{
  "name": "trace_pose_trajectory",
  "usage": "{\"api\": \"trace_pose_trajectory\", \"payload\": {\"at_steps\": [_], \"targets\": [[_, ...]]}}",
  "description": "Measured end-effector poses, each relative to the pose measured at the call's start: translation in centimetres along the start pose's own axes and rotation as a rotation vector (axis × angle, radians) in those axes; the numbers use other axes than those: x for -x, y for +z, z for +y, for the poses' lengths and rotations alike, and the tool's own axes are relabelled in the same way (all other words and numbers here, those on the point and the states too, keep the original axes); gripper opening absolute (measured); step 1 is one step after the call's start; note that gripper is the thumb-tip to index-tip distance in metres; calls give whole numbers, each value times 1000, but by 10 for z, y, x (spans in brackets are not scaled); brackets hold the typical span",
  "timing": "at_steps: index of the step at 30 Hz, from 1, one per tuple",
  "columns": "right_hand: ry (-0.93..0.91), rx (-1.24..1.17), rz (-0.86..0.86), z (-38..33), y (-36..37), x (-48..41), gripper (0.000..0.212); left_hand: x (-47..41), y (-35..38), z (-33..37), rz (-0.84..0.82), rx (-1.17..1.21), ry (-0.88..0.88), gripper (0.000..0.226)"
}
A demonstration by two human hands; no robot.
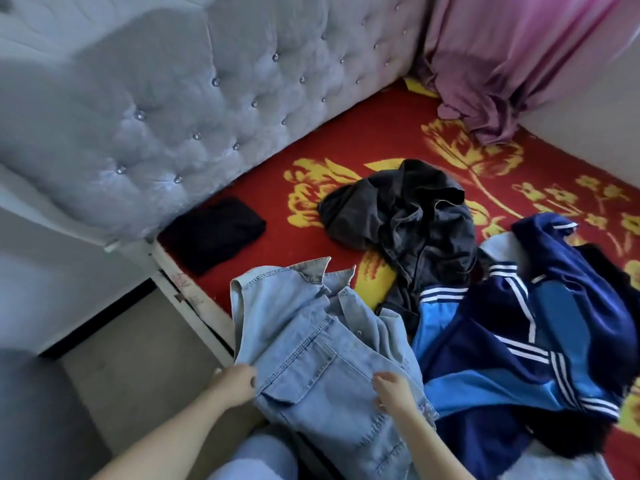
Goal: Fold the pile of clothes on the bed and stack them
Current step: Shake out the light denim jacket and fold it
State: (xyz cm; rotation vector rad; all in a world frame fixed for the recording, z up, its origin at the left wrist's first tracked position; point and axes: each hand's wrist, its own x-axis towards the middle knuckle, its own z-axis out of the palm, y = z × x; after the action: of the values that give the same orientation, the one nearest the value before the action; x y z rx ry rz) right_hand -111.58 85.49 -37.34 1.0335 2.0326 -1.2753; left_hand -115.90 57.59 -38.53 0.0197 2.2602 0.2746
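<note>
A light blue denim shirt [322, 344] lies over the near edge of the bed, collar pointing away from me. My left hand [235, 381] grips its left side and my right hand [393, 389] pinches the fabric by the chest pocket. To the right lies a crumpled navy and blue track jacket with white stripes [526, 334]. Beyond the shirt sits a dark grey garment [408, 216] in a heap. A folded black garment [214, 233] rests flat near the headboard.
The bed has a red cover with yellow flowers [346, 147]. A grey tufted headboard [166, 98] runs along the left. A pink curtain [491, 64] hangs onto the far corner of the bed. Bare floor [138, 368] lies at the lower left.
</note>
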Motion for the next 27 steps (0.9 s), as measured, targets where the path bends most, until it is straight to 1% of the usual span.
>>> {"api": "trace_pose_trajectory", "payload": {"at_steps": [2,3,4,6,7,8,10,11,13,14,16,17,20,21,23,24,25,26,27], "targets": [[22,37,13,-5,7,-6,23,-12,1,-9,-30,71,-51,26],[21,56,29,-9,9,-8,25,-19,-1,-12,-17,105,-63,25],[14,75,32,-14,10,-10,31,-25,-8,-13,19,129,-54,24],[-1,134,64,-31,11,-18,31,-39,-30,-7,98,135,-25,7],[-4,148,91,-41,11,-26,30,-51,-43,-4,138,107,-4,13],[-25,162,124,-50,12,-36,31,-64,-57,-2,163,64,9,24],[-36,184,153,-73,15,-57,29,-92,-83,5,197,34,31,34],[-25,161,161,-84,19,-69,27,-106,-95,10,198,23,46,36],[-21,134,173,-106,29,-96,31,-136,-114,17,198,-17,74,38],[-26,164,184,-116,34,-108,30,-150,-121,20,195,-37,82,38],[-15,257,199,-135,43,-131,21,-176,-131,22,185,-67,74,39],[-9,321,202,-142,46,-141,23,-189,-133,23,177,-77,59,41],[47,526,192,-151,49,-168,44,-219,-131,23,82,-20,-18,58],[77,562,165,-151,48,-177,51,-226,-128,23,37,39,-53,65],[165,516,53,-146,49,-188,64,-233,-123,18,-4,196,-131,74],[208,464,-18,-142,51,-189,70,-234,-120,14,-2,261,-166,74],[240,442,-74,-138,54,-185,72,-233,-118,12,-4,301,-188,68],[246,472,-93,-133,57,-179,61,-230,-117,10,-2,326,-192,56],[232,534,-75,-127,60,-171,41,-226,-115,7,-2,364,-170,37]]}}
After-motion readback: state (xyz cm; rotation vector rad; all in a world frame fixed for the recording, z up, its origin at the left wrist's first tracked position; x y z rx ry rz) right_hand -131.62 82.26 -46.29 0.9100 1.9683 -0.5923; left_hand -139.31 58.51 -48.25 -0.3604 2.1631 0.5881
